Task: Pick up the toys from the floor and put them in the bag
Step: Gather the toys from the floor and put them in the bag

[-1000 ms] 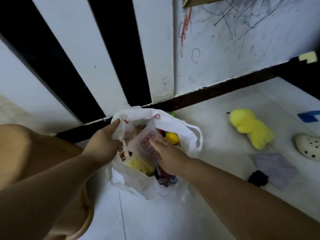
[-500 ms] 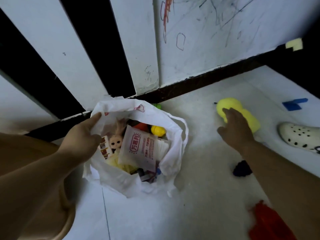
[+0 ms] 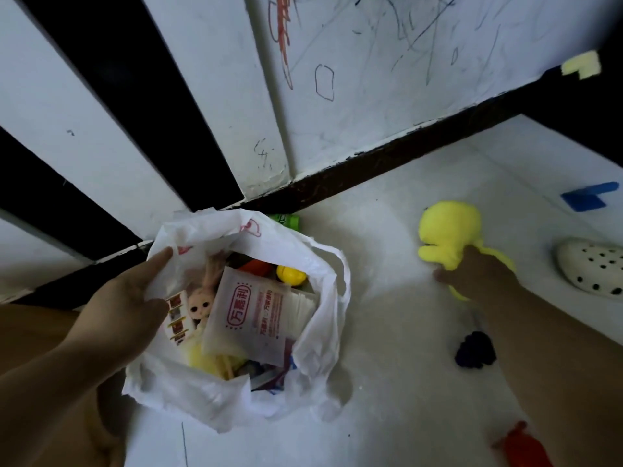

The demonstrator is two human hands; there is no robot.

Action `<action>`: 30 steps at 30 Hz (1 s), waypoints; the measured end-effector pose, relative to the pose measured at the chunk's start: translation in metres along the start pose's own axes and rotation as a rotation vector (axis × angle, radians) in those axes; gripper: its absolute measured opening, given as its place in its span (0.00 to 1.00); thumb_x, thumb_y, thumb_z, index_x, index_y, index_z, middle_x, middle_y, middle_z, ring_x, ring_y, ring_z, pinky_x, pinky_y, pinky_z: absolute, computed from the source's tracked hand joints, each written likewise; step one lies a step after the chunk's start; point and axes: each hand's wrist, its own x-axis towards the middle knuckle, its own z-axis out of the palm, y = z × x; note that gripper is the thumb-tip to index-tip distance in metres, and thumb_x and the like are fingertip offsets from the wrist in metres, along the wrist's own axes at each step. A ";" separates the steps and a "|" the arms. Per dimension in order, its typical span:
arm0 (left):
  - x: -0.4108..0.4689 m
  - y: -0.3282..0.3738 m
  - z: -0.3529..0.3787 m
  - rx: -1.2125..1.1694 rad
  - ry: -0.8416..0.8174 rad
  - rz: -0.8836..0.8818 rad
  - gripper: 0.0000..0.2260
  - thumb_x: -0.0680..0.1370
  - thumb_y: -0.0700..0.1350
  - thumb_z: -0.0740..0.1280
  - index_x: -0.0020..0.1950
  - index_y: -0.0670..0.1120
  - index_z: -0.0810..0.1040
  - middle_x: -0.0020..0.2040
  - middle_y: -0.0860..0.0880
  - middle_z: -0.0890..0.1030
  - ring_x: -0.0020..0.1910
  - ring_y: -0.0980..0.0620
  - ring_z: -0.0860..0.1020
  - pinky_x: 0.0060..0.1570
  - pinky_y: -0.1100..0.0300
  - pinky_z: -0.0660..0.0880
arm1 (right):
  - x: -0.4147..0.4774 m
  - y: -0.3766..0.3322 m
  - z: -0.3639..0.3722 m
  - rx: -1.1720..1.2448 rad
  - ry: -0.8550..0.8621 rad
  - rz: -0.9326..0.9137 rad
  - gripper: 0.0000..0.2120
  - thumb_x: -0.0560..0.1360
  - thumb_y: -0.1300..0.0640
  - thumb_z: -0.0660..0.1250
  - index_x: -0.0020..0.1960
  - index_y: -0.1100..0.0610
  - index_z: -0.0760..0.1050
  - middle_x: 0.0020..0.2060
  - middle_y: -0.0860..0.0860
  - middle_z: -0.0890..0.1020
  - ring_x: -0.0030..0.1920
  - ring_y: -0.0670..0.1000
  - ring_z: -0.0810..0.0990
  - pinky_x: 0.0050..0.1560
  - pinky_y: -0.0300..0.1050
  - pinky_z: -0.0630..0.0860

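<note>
Bag [image 3: 317, 254]: one, left hand [image 3: 128, 298] pinching rim; right hand [image 3: 478, 276] grasps one yellow plush [image 3: 448, 230].

The bag [image 3: 317, 332] lies left of plush toy [image 3: 450, 230], probable shoe [image 3: 593, 264] rightmost.

White wall [image 3: 404, 96] is covered in pen scribbles, plus a big red crayon streak [image 3: 281, 35] near the top. A dark skirting board [image 3: 387, 163] runs along its base where it meets the pale tiled floor [image 3: 387, 264]. A white clog with holes [image 3: 593, 267] lies at the far right, with blue tape [image 3: 588, 198] stuck to the floor just behind it. There's a pale yellow foam piece [image 3: 581, 64] up on the dark trim.
</note>
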 end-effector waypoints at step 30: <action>-0.018 -0.028 -0.048 -0.203 -0.126 0.104 0.33 0.74 0.34 0.64 0.75 0.55 0.60 0.54 0.52 0.75 0.41 0.59 0.76 0.35 0.69 0.72 | -0.213 -0.239 -0.011 0.858 -0.679 -0.301 0.10 0.77 0.59 0.61 0.58 0.58 0.74 0.47 0.56 0.79 0.50 0.58 0.78 0.50 0.55 0.79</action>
